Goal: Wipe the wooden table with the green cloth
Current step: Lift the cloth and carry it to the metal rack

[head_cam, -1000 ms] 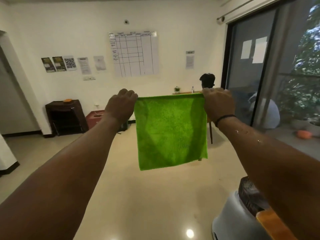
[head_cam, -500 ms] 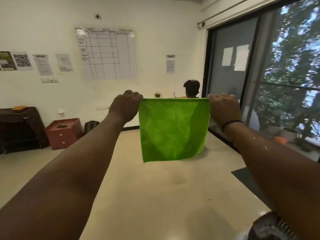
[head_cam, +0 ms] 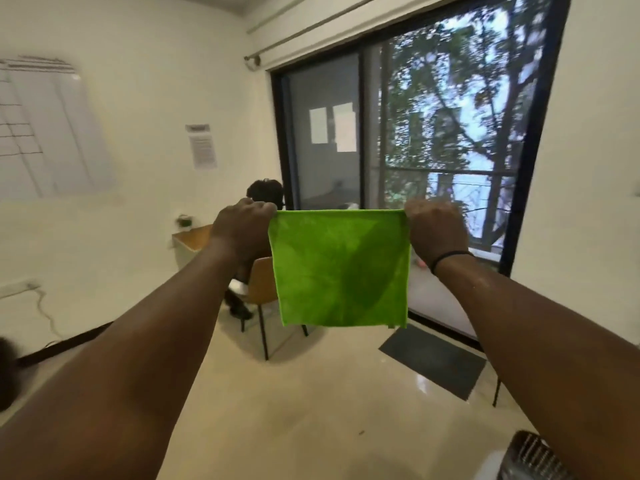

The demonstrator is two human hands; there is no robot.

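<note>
A square green cloth (head_cam: 341, 268) hangs flat in the air in front of me, stretched out by its two top corners. My left hand (head_cam: 242, 230) is closed on the top left corner and my right hand (head_cam: 437, 227) on the top right corner, both arms held out straight. A wooden table (head_cam: 194, 237) stands far off against the back wall, partly hidden behind my left hand.
A person (head_cam: 265, 194) sits on a wooden chair (head_cam: 261, 282) at that far table. A large sliding glass door (head_cam: 398, 168) fills the right wall, with a dark mat (head_cam: 433, 362) before it. A fan grille (head_cam: 533, 459) shows at the bottom right. Pale tiled floor lies between.
My view has swung to the right, so the whiteboard has slid left and the glass door fills the frame. Both hands still hold the cloth stretched out in front.
</note>
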